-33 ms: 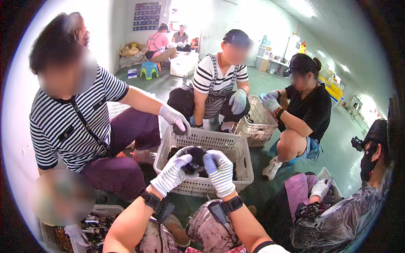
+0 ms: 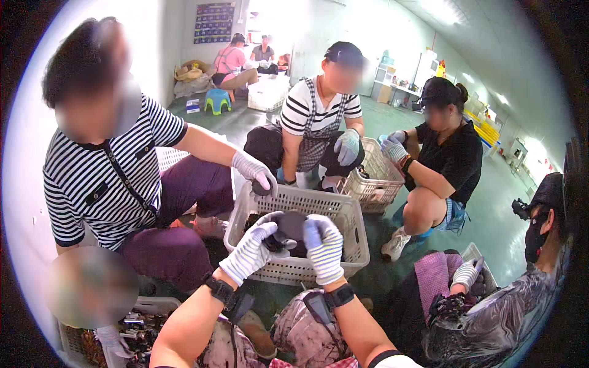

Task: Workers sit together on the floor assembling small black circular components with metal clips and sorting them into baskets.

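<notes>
Centrally: white slatted plastic crate (image 2: 343, 214), the landmark for this entry, standing on a green floor (image 2: 503, 214).

Left hand (image 2: 250, 250), striped knit glove, over the near rim of the crate, fingers curled onto a dark rounded piece (image 2: 289, 227).
Right hand (image 2: 323, 245), matching glove, just beside the left, fingers closed on the same dark piece from its right side. Both hands together, clamped on that one thing, which sits above the crate's near half.

More dark items lie inside the crate; too dim to tell their kind.

Far-left corner of the crate: a co-worker's gloved hand (image 2: 257, 173) holds another small dark piece at the rim; striped shirt, purple trousers.
Beyond the crate: a seated person in a striped top and checked apron.
Right of the crate: a second, beige crate (image 2: 374, 184), with a person in black crouched beside it.
Near left of the crate, at the lower edge: a further basket (image 2: 144, 306) of mixed dark parts.
</notes>
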`<state>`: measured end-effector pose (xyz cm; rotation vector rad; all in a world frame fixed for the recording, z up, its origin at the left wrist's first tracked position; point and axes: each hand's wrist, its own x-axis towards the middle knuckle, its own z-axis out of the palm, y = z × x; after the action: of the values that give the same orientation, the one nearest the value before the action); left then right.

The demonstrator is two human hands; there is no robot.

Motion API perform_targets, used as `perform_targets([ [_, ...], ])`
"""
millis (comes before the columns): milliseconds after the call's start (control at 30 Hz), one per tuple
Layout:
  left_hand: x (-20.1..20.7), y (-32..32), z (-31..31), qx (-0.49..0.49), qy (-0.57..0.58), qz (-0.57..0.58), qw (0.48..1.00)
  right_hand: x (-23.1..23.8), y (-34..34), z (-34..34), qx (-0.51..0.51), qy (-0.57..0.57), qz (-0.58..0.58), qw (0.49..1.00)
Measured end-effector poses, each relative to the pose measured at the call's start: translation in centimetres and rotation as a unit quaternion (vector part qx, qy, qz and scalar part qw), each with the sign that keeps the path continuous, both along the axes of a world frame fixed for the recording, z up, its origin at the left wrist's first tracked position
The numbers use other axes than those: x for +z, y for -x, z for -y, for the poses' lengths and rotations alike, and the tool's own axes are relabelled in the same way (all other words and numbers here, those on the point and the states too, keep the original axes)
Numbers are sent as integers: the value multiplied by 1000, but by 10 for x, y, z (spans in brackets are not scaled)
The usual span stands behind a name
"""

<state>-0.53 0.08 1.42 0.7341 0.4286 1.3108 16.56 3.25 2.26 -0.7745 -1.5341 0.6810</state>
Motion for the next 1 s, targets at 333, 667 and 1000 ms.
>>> perform_targets([
  [333,6,-5,9,-44,43,41,997,-8,-1,-6,39,-14,56,998],
  [667,0,-12,10,-52,-18,13,998,-10,1,-6,35,-23,54,998],
  [1000,-3,-9,6,-24,5,68,997,2,4,2,90,-126,128,980],
])
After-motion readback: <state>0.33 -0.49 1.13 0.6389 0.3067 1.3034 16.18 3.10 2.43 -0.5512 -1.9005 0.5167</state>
